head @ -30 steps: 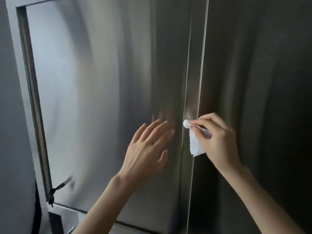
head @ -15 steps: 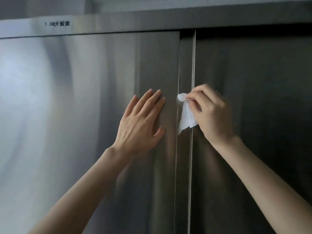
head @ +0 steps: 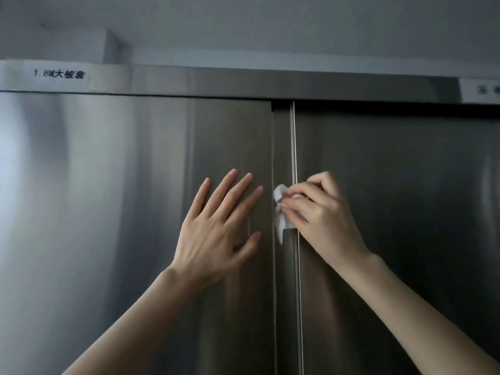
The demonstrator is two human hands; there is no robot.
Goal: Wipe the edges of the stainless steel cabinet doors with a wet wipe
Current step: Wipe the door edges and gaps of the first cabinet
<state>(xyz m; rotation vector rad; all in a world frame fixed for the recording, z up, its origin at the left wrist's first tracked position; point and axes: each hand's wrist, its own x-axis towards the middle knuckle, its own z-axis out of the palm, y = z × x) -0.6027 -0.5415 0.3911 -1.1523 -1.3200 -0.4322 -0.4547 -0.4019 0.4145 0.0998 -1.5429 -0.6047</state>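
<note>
The right hand point(head: 322, 212) pinched the crumpled wet wipe point(head: 281, 212) at its fingertips, against the right door's point(head: 392, 212) edge (mid-height), while the left hand point(head: 216, 228) lay flat, fingers spread, on the left door point(head: 108, 198).

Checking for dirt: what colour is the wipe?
White, no visible marks; wipe shows in the head view, held by right hand.

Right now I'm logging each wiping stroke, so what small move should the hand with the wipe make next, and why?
Probably slide the right hand straight up along the door edge. It pinches the wipe against the strip between the doors about halfway up the visible edge, and the stretch above, up to the top rail, is not yet reached. The left hand lies flat on the left door, bracing it.
</note>
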